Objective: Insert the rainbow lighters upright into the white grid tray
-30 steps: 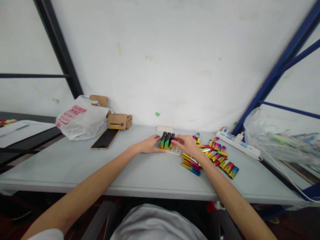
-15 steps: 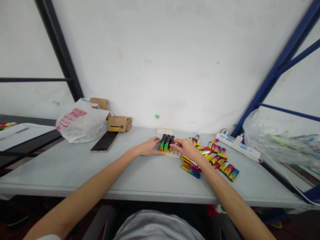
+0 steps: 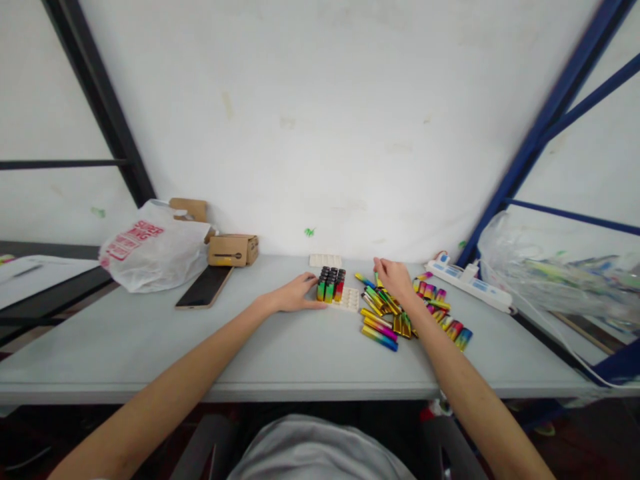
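Note:
My left hand [image 3: 296, 293] rests on the table with thumb and fingers spread around the left side of a small off-white tray [image 3: 350, 300]. Whether it presses on the tray I cannot tell. Upright on the tray's left part stand several shiny tubes with black tops [image 3: 331, 285], green, yellow and red below; its right part shows bare holders. To the right, my right hand [image 3: 396, 280] hovers over a loose pile of shiny multicoloured tubes [image 3: 380, 300]. Its fingers are curled closed, and a yellow-green tube end shows just under the fingertips; what they grip is unclear.
Behind the tray, a second off-white tray [image 3: 325, 261] lies near the wall. A phone [image 3: 204, 288], a cardboard box [image 3: 233, 250] and a white plastic bag [image 3: 155, 253] are at the left. A power strip [image 3: 470, 285] and clear plastic bag [image 3: 540, 273] lie right.
My right hand has left the tray and moved right, over the loose tubes. A red tube now stands in the group's front row. My left hand stays by the tray; the view has shifted slightly.

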The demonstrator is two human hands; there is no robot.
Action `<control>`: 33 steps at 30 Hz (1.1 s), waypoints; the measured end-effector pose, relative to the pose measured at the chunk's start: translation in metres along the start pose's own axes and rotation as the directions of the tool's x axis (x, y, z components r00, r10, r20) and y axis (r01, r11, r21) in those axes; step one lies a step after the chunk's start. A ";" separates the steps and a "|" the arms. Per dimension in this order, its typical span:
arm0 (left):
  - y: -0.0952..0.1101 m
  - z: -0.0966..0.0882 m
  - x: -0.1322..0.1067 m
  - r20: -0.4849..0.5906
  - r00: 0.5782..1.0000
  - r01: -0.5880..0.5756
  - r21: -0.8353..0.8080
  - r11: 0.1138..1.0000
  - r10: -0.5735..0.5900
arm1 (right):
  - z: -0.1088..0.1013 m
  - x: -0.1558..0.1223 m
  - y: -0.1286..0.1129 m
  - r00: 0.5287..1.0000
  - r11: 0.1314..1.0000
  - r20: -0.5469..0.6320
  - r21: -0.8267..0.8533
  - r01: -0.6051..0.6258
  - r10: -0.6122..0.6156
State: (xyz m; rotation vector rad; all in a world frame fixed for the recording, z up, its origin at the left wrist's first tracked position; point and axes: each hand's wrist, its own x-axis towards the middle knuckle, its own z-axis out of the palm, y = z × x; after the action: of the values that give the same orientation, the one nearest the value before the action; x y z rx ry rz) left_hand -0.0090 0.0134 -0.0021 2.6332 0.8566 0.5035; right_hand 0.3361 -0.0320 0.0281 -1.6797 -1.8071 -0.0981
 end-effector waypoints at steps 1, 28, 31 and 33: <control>0.000 0.000 0.000 0.001 1.000 0.000 0.007 1.000 0.000 | -0.001 0.002 0.011 1.000 0.998 -0.012 -0.061 -0.024 0.024; 0.001 -0.001 0.000 0.020 1.000 0.020 0.032 0.999 -0.021 | -0.002 0.011 0.044 0.995 0.923 0.059 0.372 -0.097 0.081; 0.003 -0.002 0.000 0.026 0.999 0.032 0.015 0.999 -0.033 | 0.002 0.006 0.037 0.971 0.617 0.195 0.750 -0.238 0.138; 0.004 -0.003 0.000 0.028 0.999 0.031 0.010 0.999 -0.032 | 0.005 0.003 0.030 0.949 0.425 0.278 0.849 -0.314 0.146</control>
State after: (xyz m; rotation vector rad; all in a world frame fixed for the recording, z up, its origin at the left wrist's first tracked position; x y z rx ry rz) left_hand -0.0083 0.0104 0.0019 2.6250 0.8924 0.4540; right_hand 0.3620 -0.0216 0.0147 -1.0996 -1.2700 0.9995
